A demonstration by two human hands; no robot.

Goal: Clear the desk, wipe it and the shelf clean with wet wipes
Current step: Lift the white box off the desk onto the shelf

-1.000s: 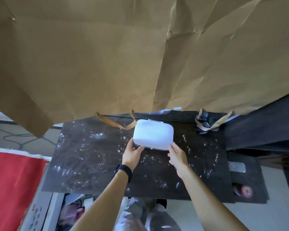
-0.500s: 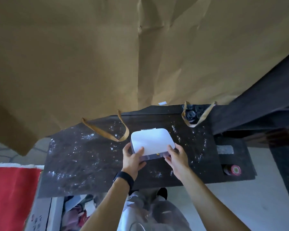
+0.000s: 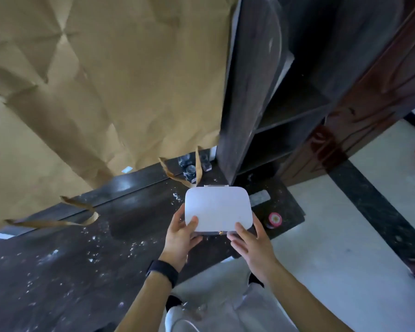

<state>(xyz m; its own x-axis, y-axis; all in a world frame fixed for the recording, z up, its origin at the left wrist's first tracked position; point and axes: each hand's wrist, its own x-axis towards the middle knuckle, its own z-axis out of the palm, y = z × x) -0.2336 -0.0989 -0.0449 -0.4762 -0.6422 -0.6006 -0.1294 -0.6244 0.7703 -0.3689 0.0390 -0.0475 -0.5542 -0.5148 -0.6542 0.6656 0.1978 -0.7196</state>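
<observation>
"Head view, at that instant: where did the white box [image 3: 218, 209] sit against your hands?"

"Squarely between them. My left hand [image 3: 180, 238] had its thumb lying on the lid at the near left corner, with the fingers curled out of sight below. My right hand [image 3: 252, 245] gripped the near right corner, thumb against the front edge and fingers wrapped round the side. Both were closed on the box, and neither had anything else in it."

"And its long axis?"

"It ran straight from one hand to the other, lid up and close to level. I judged it was lifted off the desk [image 3: 82, 248] and not resting there, though the underside was hidden from me."

"What did the next move turn on?"

"Which side to carry it off. The dusty desk stretched away beyond my left hand. The shelf [image 3: 285, 111] stood beyond and outward of my right hand, so the right hand was the nearer one and would have led any swing that way."

"Anything in the path?"

"A small pink-topped round thing [image 3: 274, 219] sat just outside my right hand, and some glass jars [image 3: 190, 169] stood beyond the box's far edge, apart from it. I reckoned a low sweep to the right risked clipping the round thing."
</observation>
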